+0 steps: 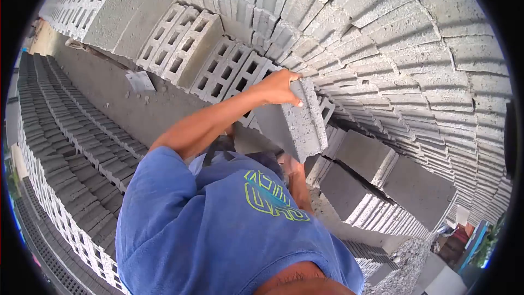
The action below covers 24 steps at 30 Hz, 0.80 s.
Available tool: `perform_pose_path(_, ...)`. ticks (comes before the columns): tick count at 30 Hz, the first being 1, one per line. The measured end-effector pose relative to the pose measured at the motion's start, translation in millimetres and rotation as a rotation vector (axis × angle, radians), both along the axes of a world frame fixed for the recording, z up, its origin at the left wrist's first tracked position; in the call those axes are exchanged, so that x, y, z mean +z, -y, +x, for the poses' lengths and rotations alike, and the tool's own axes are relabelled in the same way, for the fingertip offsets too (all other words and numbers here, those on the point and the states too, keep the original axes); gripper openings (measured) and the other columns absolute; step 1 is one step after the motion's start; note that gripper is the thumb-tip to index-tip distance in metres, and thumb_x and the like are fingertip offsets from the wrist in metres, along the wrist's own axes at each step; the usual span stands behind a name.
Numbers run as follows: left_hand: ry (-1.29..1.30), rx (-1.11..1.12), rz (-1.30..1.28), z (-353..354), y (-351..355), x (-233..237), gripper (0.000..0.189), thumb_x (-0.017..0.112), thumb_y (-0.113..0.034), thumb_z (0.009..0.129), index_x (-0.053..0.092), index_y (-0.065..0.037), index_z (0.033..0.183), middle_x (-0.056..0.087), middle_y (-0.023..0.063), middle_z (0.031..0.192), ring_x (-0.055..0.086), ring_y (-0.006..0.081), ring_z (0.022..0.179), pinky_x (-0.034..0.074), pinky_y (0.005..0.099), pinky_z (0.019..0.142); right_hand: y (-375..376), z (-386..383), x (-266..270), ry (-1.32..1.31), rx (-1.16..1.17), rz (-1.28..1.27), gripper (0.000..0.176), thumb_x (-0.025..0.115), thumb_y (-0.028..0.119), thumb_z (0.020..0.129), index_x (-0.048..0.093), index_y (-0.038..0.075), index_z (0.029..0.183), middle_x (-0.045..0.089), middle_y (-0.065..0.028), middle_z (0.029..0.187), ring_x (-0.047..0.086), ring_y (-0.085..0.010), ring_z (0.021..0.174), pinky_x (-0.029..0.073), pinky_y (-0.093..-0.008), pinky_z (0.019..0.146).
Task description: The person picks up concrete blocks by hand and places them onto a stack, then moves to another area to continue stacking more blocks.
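Note:
A grey hollow concrete block point(304, 123) is held tilted in front of my chest. My left hand point(281, 88) is closed over its upper end, with the thumb on the near face. Down at the block's lower end is my right hand point(287, 163), mostly hidden behind it; it appears to grip that end, though its fingers are not clear. Just behind the held block stands a row of hollow blocks point(221, 71), their holes facing me.
A tall wall of stacked blocks point(393, 49) rises close at the back and right. More stacked blocks point(71, 169) line the left, beside a strip of bare ground point(103, 84) with a broken piece point(140, 82). Large blocks point(363, 155) lie to the right, near gravel point(406, 257).

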State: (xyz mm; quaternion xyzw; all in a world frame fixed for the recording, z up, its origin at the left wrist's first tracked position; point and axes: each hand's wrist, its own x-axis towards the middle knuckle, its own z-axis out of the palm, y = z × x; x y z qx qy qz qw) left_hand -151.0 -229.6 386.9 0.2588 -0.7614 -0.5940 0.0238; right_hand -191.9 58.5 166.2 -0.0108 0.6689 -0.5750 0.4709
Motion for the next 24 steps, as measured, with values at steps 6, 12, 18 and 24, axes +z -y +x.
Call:
perform_pose_path(6, 0.074, -0.354, -0.554, 63.3, 16.5, -59.2, 0.072, 0.069, -0.011, 0.063, 0.048, -0.010, 0.132, 0.059, 0.0175, 0.087, 0.057, 0.0357, 0.085, 0.043, 0.0408, 0.080, 51.0, 13.8, -83.4, -0.387, 0.987, 0.286, 0.061, 0.056, 0.015, 0.084, 0.031, 0.002, 0.138, 0.041, -0.0190, 0.139, 0.042, -0.0283, 0.127, 0.034, -0.0349, 0.103)
perform_pose_path(12, 0.090, -0.597, -0.695, 164.9, 50.5, -120.6, 0.077, 0.063, -0.002, 0.065, 0.039, -0.014, 0.137, 0.056, 0.0122, 0.081, 0.055, 0.0301, 0.084, 0.040, 0.0383, 0.086, 207.5, -29.2, 32.7, -0.876, 0.587, 0.221, 0.039, 0.059, 0.018, 0.085, 0.054, -0.001, 0.119, 0.059, -0.0191, 0.118, 0.058, -0.0306, 0.108, 0.045, -0.0350, 0.088)
perform_pose_path(18, 0.131, -0.662, -0.827, 234.8, 48.1, -152.8, 0.081, 0.066, -0.008, 0.066, 0.034, -0.019, 0.140, 0.057, 0.0066, 0.084, 0.057, 0.0248, 0.084, 0.034, 0.0392, 0.094, 356.6, 13.6, 9.9, -1.427, 1.028, -0.032, 0.048, 0.072, 0.039, 0.070, 0.065, 0.001, 0.098, 0.062, -0.0161, 0.108, 0.045, -0.0297, 0.121, 0.027, -0.0470, 0.103)
perform_pose_path(24, 0.047, -0.572, -0.850, 275.9, 41.9, -179.7, 0.083, 0.068, -0.013, 0.065, 0.033, -0.022, 0.140, 0.057, 0.0049, 0.082, 0.059, 0.0205, 0.087, 0.032, 0.0398, 0.095, 420.9, 55.4, 19.9, -1.496, 1.533, -0.030, 0.059, 0.076, 0.050, 0.059, 0.068, -0.002, 0.084, 0.066, -0.0146, 0.093, 0.047, -0.0245, 0.115, 0.027, -0.0404, 0.097)
